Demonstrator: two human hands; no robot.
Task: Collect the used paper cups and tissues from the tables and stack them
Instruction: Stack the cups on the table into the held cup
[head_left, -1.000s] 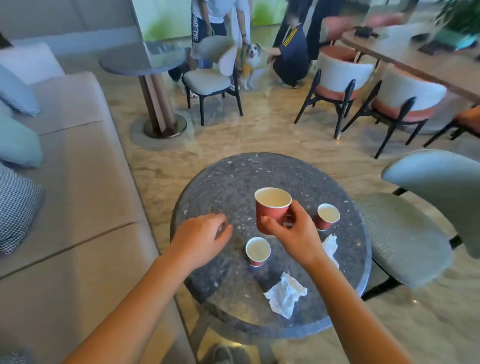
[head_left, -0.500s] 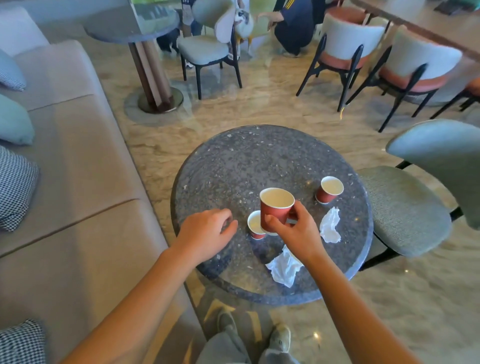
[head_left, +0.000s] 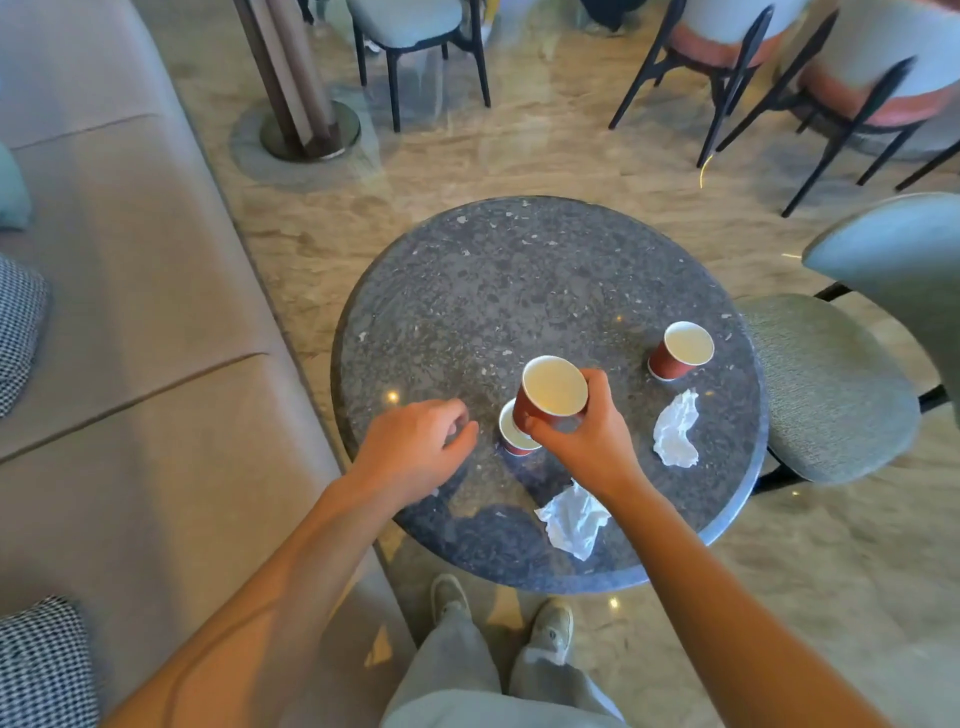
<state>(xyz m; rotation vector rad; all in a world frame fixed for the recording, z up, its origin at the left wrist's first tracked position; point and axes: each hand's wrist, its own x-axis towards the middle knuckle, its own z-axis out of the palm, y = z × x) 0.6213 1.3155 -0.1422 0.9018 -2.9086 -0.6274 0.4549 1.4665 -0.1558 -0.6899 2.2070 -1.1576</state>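
My right hand (head_left: 589, 441) grips a red paper cup (head_left: 550, 392) and holds it just above a second red cup (head_left: 511, 434) that stands on the round dark stone table (head_left: 519, 270). My left hand (head_left: 415, 447) hovers over the table to the left of that cup, fingers loosely curled, holding nothing. A third red cup (head_left: 680, 351) stands at the table's right side. One crumpled white tissue (head_left: 675, 428) lies below that cup. Another tissue (head_left: 571, 519) lies near the front edge, partly under my right wrist.
A beige sofa (head_left: 130, 322) with checked cushions (head_left: 21, 322) runs along the left. A grey-green chair (head_left: 831, 384) stands close to the table's right. Another table's pedestal (head_left: 306, 124) and several dark-legged chairs stand on the marble floor beyond. My feet (head_left: 498, 613) are under the table's near edge.
My right hand has carried the held cup down and left until it sits over the cup on the table. The view has tilted downward. My left hand has hardly moved.
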